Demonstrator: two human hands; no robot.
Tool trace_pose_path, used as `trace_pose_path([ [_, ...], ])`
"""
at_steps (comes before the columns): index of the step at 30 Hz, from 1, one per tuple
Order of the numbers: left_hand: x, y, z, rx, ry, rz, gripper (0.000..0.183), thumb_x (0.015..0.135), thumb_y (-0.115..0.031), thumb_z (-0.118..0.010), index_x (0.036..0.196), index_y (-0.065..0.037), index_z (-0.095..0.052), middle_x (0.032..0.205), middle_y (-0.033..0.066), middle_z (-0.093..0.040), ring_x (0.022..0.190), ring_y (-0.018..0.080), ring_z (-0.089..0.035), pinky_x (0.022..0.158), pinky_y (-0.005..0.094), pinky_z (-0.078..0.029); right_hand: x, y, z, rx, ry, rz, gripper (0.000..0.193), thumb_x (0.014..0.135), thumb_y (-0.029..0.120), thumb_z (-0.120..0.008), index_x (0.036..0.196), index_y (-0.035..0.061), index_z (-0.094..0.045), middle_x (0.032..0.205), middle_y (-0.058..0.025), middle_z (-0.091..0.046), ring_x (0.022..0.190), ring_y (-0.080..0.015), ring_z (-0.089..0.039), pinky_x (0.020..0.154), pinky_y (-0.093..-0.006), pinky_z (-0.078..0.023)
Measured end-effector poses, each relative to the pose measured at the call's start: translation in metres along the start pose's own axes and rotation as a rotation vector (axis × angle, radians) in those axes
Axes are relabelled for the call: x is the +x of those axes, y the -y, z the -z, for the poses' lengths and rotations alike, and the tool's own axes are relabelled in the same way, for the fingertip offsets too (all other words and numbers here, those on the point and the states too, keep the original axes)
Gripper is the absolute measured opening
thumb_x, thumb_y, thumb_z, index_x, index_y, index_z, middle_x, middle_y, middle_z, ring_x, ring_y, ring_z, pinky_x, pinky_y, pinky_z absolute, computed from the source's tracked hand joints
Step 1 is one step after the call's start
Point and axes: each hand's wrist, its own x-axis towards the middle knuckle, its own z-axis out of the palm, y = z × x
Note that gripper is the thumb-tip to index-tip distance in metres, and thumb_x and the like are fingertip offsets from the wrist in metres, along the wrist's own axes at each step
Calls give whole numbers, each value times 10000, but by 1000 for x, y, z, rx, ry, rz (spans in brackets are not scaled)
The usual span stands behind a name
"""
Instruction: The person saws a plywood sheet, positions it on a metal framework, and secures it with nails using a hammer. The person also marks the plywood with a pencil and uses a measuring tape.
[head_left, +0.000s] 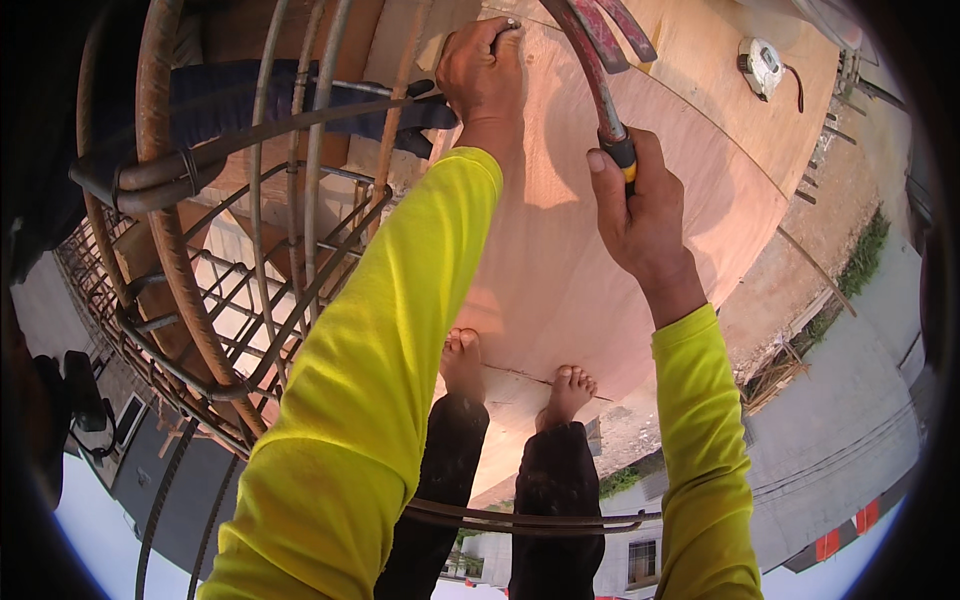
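Observation:
My right hand (642, 212) is wrapped round the black and yellow grip of a claw hammer (603, 100) with a worn reddish shaft. The forked head reaches past the upper edge, above a plywood sheet (570, 270). To the left, my left hand (482, 75) rests against the plywood with its fingers curled and pressed together. Something small may be at the fingertips, but I cannot make it out. Both my arms wear bright yellow sleeves, and my bare feet stand on the wood.
A rebar cage (165, 240) rises along the left. Beside it, another person's dark-gloved hand (415, 125) reaches in from the left. A white tape measure (762, 68) lies on the plywood at the upper right. Past the sheet's right edge, the ground (800, 280) lies lower.

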Motion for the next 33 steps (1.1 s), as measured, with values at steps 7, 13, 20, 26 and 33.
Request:
trace_pose_path([
  [7, 1, -3, 2, 46, -35, -101, 66, 774, -126, -751, 840, -128, -742, 873, 46, -715, 863, 287, -667, 769, 385, -523, 12, 5, 7, -224, 114, -47, 226, 995, 213, -640, 1068, 22, -544, 762, -149, -670, 621, -317, -686, 565, -373, -531],
  [13, 0, -7, 3, 18, -48, -100, 77, 765, -122, -755, 839, -133, -741, 875, 36, -712, 859, 280, -664, 771, 378, -527, 15, 6, 6, -53, 3, 51, 230, 1002, 229, -627, 1059, 21, -547, 708, -153, -649, 598, -332, -659, 545, -382, -514],
  [20, -2, -4, 9, -37, 77, -14, 184, 762, -83, -739, 943, -114, -734, 977, 67, -707, 966, 300, -645, 869, 403, -508, 16, 5, 9, 50, -50, 146, 250, 1005, 257, -616, 1046, 25, -531, 694, -196, -644, 614, -411, -642, 545, -430, -511],
  [26, -38, -25, 49, 263, 286, -89, 672, 795, -57, -663, 1415, 37, -422, 1445, 238, -453, 1343, 403, -414, 1150, 455, -332, 16, 6, 8, -233, 60, -114, 263, 997, 266, -628, 1034, 18, -547, 707, -203, -654, 646, -393, -672, 571, -444, -524],
  [33, -26, -40, 67, 545, 561, 60, 918, 796, -188, -806, 1505, 77, -287, 1488, 238, -431, 1393, 379, -405, 1168, 422, -344, 8, 5, 2, -208, 65, 24, 267, 998, 263, -629, 1052, 13, -554, 657, -182, -634, 620, -371, -666, 561, -424, -521],
])
